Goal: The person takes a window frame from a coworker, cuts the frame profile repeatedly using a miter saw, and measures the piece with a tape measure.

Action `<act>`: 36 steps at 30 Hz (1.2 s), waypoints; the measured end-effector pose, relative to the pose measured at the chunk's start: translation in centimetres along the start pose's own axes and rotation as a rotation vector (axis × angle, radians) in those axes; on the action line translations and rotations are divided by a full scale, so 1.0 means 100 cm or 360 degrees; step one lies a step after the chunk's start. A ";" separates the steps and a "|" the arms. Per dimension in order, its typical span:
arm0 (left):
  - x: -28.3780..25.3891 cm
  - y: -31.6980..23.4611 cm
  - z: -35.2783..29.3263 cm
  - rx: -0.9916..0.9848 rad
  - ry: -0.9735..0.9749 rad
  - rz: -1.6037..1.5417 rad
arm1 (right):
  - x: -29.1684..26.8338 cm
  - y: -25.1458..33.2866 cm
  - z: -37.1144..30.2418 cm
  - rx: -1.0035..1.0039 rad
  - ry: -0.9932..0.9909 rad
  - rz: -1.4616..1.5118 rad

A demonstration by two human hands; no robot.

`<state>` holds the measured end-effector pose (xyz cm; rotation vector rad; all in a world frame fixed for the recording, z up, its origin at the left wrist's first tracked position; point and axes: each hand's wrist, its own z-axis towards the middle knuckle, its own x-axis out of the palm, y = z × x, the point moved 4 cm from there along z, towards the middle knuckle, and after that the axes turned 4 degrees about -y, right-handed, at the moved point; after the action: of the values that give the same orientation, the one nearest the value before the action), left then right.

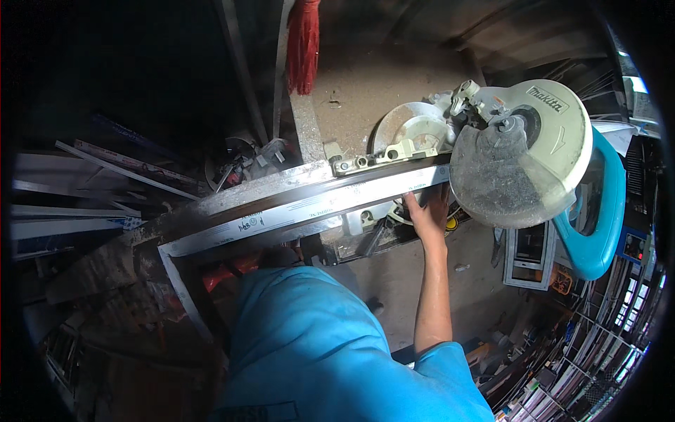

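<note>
- Blue shirt (302, 316): filling the lower middle, its sleeve ending above the bare right forearm.
- Right hand (430, 213): reaching to the near edge of the long strip, thumb touching it; fingers partly disappearing in shadow, so whether the grip is closing around it cannot be told.
- Left hand: lying outside the view; state of grip cannot be told.
- Long strip (302, 212), white printed film, dark far side: running aslant from left to the saw, its right end meeting the guard's outline.
- Circular saw (573, 119), cream housing, cloudy lower guard (489, 176), teal handle (610, 211): standing over the strip's right end.
- White frame (528, 281): resting on the floor, beyond the forearm.
- Red strands (304, 53): hanging at upper middle.
- Loose pale strips (130, 171): lying at far left.
- Rack of long pieces (562, 376): occupying the lower right.
</note>
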<state>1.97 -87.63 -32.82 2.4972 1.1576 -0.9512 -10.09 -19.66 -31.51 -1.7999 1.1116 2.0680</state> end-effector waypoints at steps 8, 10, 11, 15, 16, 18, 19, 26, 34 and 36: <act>0.006 0.009 -0.002 -0.0037 0.0050 0.0068 | -0.014 0.004 0.005 0.0200 0.0218 0.0186; 0.007 0.012 -0.004 -0.0050 0.0065 0.0086 | -0.021 0.006 0.006 0.0255 0.0218 0.0292; 0.008 0.013 -0.004 -0.0056 0.0074 0.0092 | -0.019 0.004 0.007 0.0256 0.0226 0.0295; 0.012 0.017 -0.010 -0.0078 0.0100 0.0133 | -0.016 -0.013 0.012 0.0025 0.0064 0.0216; 0.014 0.019 -0.011 -0.0086 0.0106 0.0146 | -0.017 -0.014 0.013 -0.0164 -0.0062 0.0035; 0.017 0.022 -0.014 -0.0104 0.0117 0.0169 | -0.020 -0.016 0.014 -0.0188 -0.0061 0.0030; 0.018 0.024 -0.016 -0.0115 0.0124 0.0179 | -0.023 -0.014 0.016 -0.0210 -0.0066 0.0021; 0.024 0.031 -0.023 -0.0158 0.0191 0.0286 | -0.022 -0.042 0.023 -0.0385 -0.0266 -0.0284; 0.011 -0.012 -0.005 0.0061 0.0229 0.0602 | -0.027 -0.073 0.019 -0.0527 -0.0359 -0.0342; -0.018 -0.125 -0.047 0.0959 -0.0681 0.0207 | -0.028 -0.079 0.016 -0.0545 -0.0364 -0.0349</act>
<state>-6.08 -78.29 -27.36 2.5277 0.6259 -1.9004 -6.08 -12.19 -32.24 -1.6714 0.5005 2.3572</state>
